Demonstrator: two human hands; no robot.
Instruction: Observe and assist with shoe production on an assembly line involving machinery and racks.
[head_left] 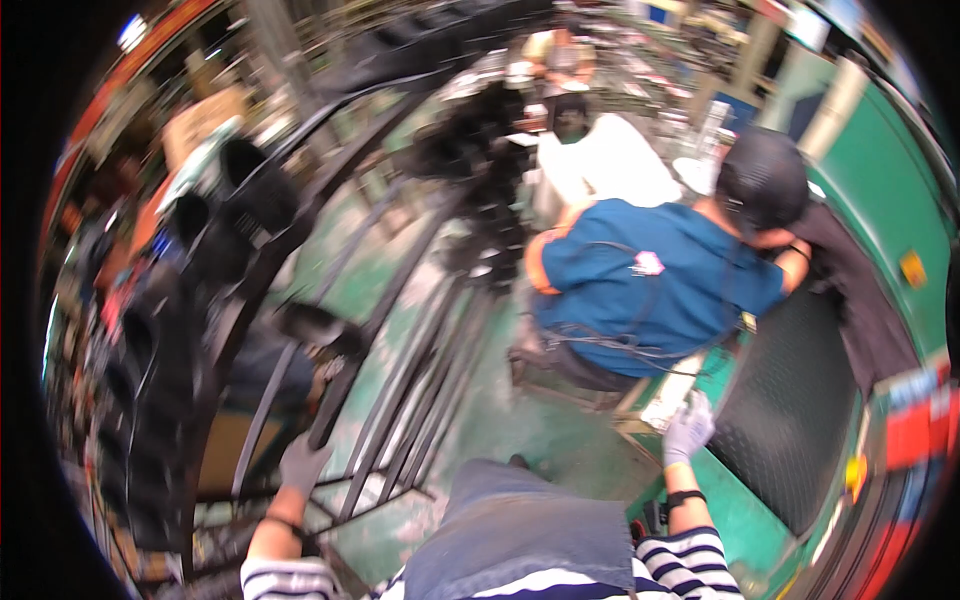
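My left hand (303, 464), in a grey glove, is closed round the lower end of a long dark bar (340, 392) at the lower left. Motion blur hides its finger detail. On the right, my right hand (690, 430), in a pale glove, reaches over the edge of a green bench (735, 500). Its fingers look stretched out, with nothing plainly in them. Just beyond them lies a pale flat piece (672, 388). A black textured sheet (795, 410) covers part of the bench to the right of that hand.
A person in a blue shirt (650, 285) and dark cap leans over the bench ahead, close to my right hand. Several long dark bars (405, 385) slant over the green floor. Black moulded parts (155, 400) hang at the left. A white sack-like thing (615, 165) stands farther back.
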